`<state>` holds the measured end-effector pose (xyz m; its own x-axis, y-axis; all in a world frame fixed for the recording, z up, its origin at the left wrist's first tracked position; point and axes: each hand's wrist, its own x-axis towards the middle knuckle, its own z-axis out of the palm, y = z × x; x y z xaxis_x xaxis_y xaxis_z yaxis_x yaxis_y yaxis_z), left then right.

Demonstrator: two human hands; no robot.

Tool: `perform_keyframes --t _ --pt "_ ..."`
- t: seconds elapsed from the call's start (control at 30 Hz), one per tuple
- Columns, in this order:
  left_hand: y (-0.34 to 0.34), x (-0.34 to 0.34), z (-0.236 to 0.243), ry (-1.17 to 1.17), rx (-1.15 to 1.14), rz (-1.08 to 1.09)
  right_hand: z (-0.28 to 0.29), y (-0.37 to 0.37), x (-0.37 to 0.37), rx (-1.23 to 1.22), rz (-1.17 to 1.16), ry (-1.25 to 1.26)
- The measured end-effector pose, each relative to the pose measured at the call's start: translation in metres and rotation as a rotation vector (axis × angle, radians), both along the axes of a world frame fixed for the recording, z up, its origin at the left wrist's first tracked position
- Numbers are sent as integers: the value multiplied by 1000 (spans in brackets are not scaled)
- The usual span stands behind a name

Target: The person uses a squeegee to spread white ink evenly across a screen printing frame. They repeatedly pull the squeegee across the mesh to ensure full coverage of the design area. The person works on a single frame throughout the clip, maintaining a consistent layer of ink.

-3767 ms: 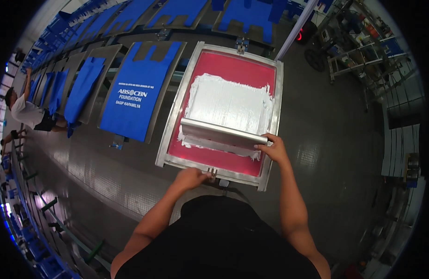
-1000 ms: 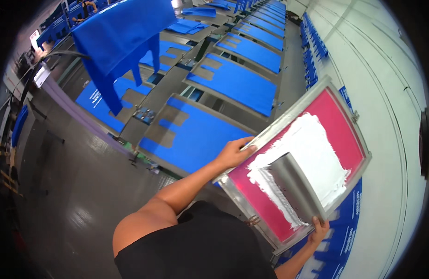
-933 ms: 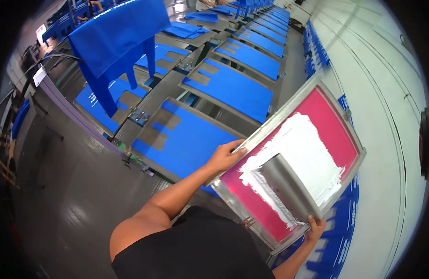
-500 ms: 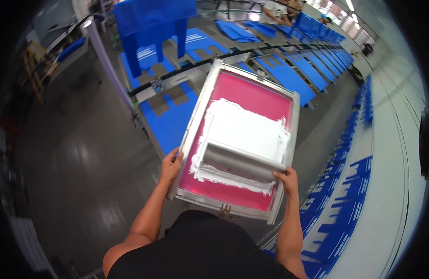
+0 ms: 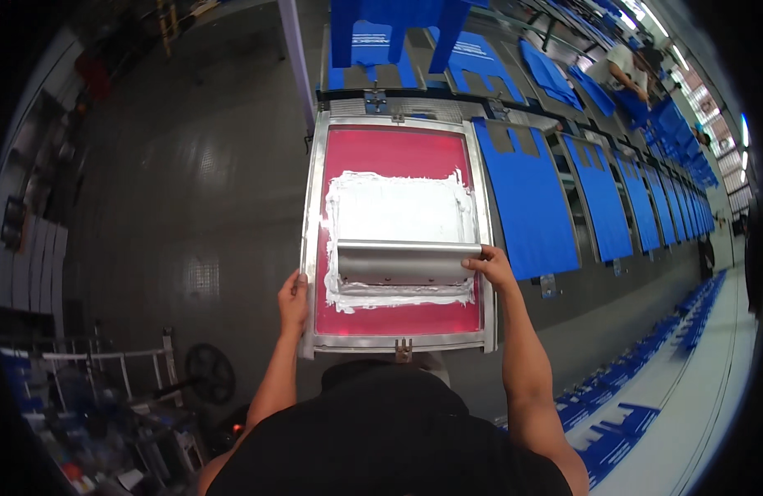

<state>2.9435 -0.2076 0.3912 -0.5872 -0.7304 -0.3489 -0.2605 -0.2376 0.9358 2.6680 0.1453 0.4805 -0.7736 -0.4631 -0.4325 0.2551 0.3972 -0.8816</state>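
A screen printing frame (image 5: 356, 341) with a pale metal rim and pink mesh lies squarely in front of me. White ink (image 5: 398, 208) covers the middle of the mesh, with ragged edges. Across the lower part of the ink rests a wide silver squeegee (image 5: 406, 263). My right hand (image 5: 495, 269) is closed on the squeegee's right end, thumb on top. At the frame's left rim, my left hand (image 5: 293, 304) grips the side with bent fingers. Whatever lies beneath the frame is hidden.
Blue bag-shaped sheets (image 5: 530, 211) lie on a row of boards running off to the right. Another blue sheet (image 5: 398, 12) hangs beyond the frame, beside a pale post (image 5: 295, 62). A person (image 5: 621, 70) works at the far right. A wheeled metal rack (image 5: 133, 364) stands at lower left.
The frame has gone from tilted to straight and now covers the place where a blue sheet showed. My view has turned too. Both hands keep their holds.
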Motion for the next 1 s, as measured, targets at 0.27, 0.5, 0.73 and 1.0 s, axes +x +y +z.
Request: perform_keyframes --t 0.27,0.5,0.73,1.0 --pt "16 -2 1 -24 13 145 -26 -15 -45 -30 122 -23" --pt "14 3 2 -96 -34 135 -24 -19 -52 -56 152 21" --pt "3 5 -15 -138 -29 87 -32 -21 -48 22 147 -10" --pt "-7 3 -8 -37 18 74 -37 -27 -32 4 105 13"
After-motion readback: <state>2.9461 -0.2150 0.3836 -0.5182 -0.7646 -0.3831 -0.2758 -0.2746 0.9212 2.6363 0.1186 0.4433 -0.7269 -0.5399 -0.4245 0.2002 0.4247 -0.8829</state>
